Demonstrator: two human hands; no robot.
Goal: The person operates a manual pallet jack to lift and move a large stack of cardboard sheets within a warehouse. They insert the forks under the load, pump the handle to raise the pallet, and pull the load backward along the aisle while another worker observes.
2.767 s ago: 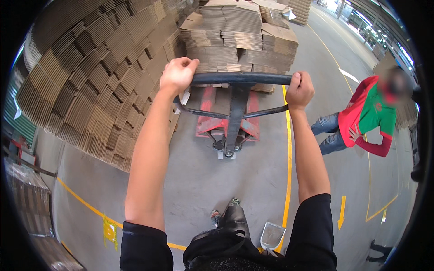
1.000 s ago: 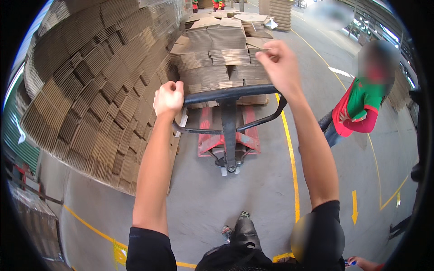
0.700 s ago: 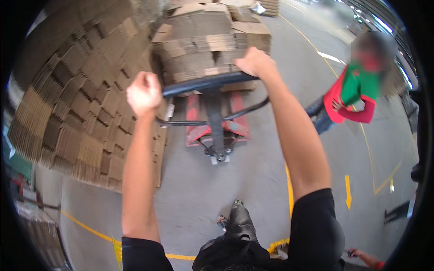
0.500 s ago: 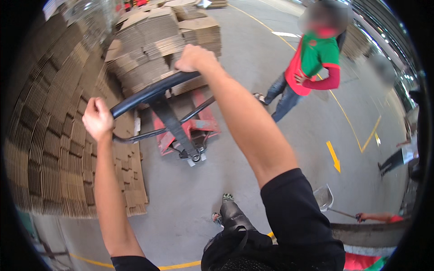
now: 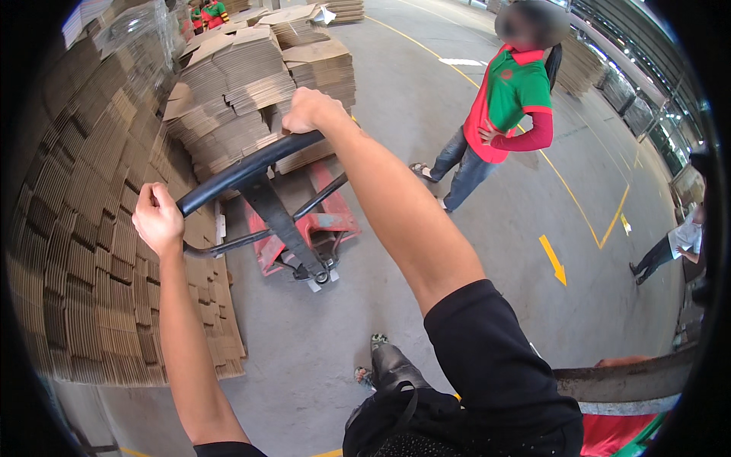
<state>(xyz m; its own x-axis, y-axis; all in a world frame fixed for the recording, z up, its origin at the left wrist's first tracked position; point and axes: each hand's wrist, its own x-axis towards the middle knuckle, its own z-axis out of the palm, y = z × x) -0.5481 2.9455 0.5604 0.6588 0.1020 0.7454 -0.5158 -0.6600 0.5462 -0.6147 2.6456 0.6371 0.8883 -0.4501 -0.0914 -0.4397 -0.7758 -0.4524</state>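
My left hand is closed round the left end of the black handle of a pallet jack. Further right and higher, my right hand grips the handle's other end. A dark shaft and a curved bar join below the grip and run down to the red pallet jack body, with its small wheels on the grey floor. Bundled flat cardboard is stacked over the jack's far end; whether the forks lie beneath it is hidden.
A tall wall of stacked cardboard stands close on my left. Ahead right, a person in a green and red shirt stands facing me, hand on hip. Another person is at the far right. A metal edge lies near my right elbow.
The view has shifted slightly, so the handle, cardboard and nearby person sit a little further left. The dustpan-like scoop at lower right has gone from sight. Both hands keep their grip.
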